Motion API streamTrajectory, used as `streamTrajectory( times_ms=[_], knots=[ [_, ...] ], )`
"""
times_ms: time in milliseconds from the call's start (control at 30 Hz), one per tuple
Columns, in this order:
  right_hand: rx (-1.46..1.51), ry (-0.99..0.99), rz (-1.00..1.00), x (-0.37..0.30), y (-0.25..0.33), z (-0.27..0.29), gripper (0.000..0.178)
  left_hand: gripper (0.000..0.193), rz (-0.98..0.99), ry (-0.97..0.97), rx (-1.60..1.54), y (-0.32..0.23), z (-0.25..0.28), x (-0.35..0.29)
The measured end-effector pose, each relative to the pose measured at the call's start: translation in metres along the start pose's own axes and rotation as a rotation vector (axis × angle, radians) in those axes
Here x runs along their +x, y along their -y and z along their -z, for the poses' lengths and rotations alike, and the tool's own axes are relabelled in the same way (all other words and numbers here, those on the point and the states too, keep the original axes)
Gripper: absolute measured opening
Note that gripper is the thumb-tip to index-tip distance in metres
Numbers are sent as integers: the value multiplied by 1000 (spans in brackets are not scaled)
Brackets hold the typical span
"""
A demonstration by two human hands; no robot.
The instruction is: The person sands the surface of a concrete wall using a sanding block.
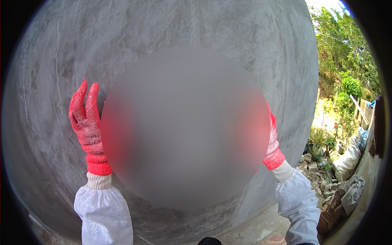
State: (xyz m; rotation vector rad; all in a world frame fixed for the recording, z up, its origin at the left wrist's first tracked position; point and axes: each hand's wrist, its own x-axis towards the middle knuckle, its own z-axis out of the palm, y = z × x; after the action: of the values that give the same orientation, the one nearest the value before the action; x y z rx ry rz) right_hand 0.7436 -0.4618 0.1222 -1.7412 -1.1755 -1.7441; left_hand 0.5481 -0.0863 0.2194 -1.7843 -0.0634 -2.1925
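Note:
My left hand (87, 122), in a red glove with pale dust on it, is raised before a grey plastered wall (171, 24). Two of its fingers point upward and stand apart; whether they touch the wall I cannot tell. On the other side, my right hand (273, 143) wears a matching red glove. Only its wrist and outer edge show. A large round blur covers the middle of the view, hiding the rest of both hands and anything between them. White sleeves with ribbed cuffs cover both forearms.
Beyond the wall's right edge lie broken stones (312, 165), a white sack (347, 161) and a brown bundle (337, 204). Green plants and trees (347, 49) grow behind them. A black rounded thing (210, 241) shows at the lower edge.

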Motion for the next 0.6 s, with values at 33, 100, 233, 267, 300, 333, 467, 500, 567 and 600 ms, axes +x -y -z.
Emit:
streamTrajectory(
  times_ms=[33, 100, 233, 267, 300, 333, 467, 500, 567, 600],
  knots=[
    [3, -2, 2, 5, -6, 2, 112, 48, -3, 0, 4, 0, 1, 0],
    [-40, -35, -185, 16, -37, 8, 107, 48, -16, 10, -2, -6, -3, 0],
    [4, -358, -675, 47, -144, 49, 91, 48, -19, -6, -44, -14, -11, 1],
    [55, -431, -816, 54, -146, 56, 90, 48, -10, -5, -43, -15, -10, 1],
    [48, -425, -810, 52, -142, 55, 90, 48, -9, -12, -55, -17, -9, 2],
    [2, -416, -779, 44, -132, 52, 91, 48, -6, -22, -72, -20, -9, 4],
    [-31, -95, -369, -9, 66, -26, 103, 48, -19, 22, 29, 4, 0, -1],
    [48, 11, -171, -36, 98, -33, 97, 49, -15, 3, -18, -3, -15, -7],
    [157, 262, 140, -58, 127, -38, 92, 50, -40, -9, -10, -3, -8, -2],
    [199, 316, 218, -60, 133, -39, 89, 48, -43, -6, -22, -2, -8, 0]
  ],
)
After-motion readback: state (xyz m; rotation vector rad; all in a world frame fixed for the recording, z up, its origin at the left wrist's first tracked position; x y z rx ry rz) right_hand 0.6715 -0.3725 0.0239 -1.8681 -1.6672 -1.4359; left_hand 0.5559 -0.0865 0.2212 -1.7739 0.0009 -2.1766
